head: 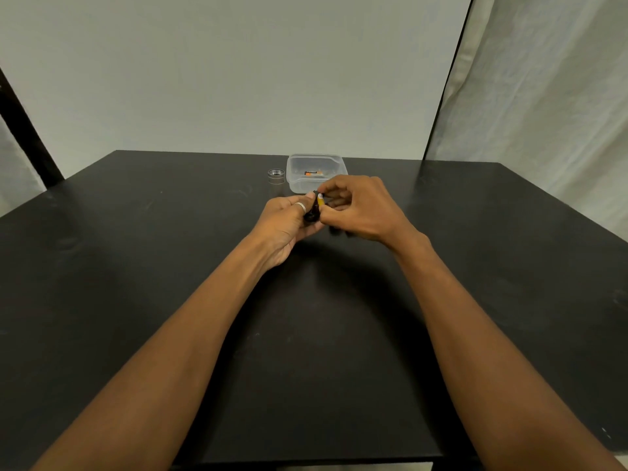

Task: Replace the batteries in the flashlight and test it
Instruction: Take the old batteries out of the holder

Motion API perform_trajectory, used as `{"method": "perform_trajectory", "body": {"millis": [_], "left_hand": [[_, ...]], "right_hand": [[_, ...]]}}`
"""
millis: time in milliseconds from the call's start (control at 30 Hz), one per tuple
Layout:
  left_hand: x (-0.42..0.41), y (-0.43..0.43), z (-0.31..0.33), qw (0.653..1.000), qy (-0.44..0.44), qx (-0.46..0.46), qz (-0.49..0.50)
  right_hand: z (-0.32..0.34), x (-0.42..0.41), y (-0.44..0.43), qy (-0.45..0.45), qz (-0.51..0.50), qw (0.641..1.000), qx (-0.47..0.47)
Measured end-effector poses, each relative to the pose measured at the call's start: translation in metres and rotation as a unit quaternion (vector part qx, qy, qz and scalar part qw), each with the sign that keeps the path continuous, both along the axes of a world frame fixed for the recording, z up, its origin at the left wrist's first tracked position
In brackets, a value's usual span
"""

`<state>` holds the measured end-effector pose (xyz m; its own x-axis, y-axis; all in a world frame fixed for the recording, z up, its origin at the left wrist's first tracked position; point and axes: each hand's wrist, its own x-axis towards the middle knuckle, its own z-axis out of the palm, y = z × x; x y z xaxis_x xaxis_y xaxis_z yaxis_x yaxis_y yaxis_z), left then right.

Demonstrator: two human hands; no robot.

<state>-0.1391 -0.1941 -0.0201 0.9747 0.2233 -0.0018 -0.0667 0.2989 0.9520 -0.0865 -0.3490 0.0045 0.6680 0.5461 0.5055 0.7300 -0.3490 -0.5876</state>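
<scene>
Two hazards stood out: the small yellow battery point(320, 200) could slip and roll across the dark surface point(170, 232), or seat the wrong way round, since its ends were barely readable. It sat pinched in the right hand point(356, 207) fingers point(326, 189), touching the black battery holder point(311, 215) that the left hand point(285, 222) gripped. Another battery point(312, 173) lay in the plastic tub point(336, 164) just beyond.

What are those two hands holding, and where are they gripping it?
The left hand grips a black battery holder by its lower end; the right hand pinches the top of a yellow battery in it.
</scene>
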Motion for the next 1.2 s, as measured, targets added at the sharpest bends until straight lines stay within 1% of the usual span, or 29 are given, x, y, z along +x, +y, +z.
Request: {"method": "perform_trajectory", "body": {"millis": [200, 333, 533, 600, 700, 767, 833, 900, 1000, 1200], "left_hand": [[-0.001, -0.001, 0.002, 1.0, 0.006, -0.021, 0.015], [-0.002, -0.002, 0.003, 1.0, 0.008, -0.017, 0.014], [-0.002, -0.003, 0.002, 1.0, 0.004, 0.015, 0.005], [-0.002, -0.005, 0.001, 1.0, 0.002, 0.022, 0.003], [-0.002, -0.005, 0.002, 1.0, 0.005, 0.024, 0.009], [-0.002, -0.006, 0.002, 1.0, 0.008, 0.023, 0.009], [-0.003, -0.005, 0.003, 1.0, 0.011, 0.022, 0.006], [-0.003, -0.005, 0.003, 1.0, 0.011, 0.021, 0.002], [-0.004, -0.005, 0.004, 1.0, 0.008, 0.02, 0.0], [-0.005, -0.006, 0.004, 1.0, 0.006, 0.019, -0.002]], "right_hand": [[0.004, 0.0, -0.003, -0.015, -0.008, 1.0, -0.011], [0.006, 0.001, -0.003, -0.02, -0.031, 0.999, -0.004], [0.008, 0.001, -0.004, 0.03, -0.054, 0.998, 0.002], [0.008, 0.004, -0.005, 0.044, -0.082, 0.996, 0.012], [0.01, 0.012, -0.014, 0.098, -0.132, 0.986, 0.026], [0.009, 0.019, -0.024, 0.103, -0.189, 0.977, -0.005], [0.006, 0.023, -0.031, 0.1, -0.246, 0.962, -0.057], [0.003, 0.026, -0.034, 0.115, -0.281, 0.949, -0.088], [0.001, 0.025, -0.033, 0.132, -0.296, 0.939, -0.112], [0.0, 0.024, -0.026, 0.146, -0.291, 0.936, -0.134]]}}
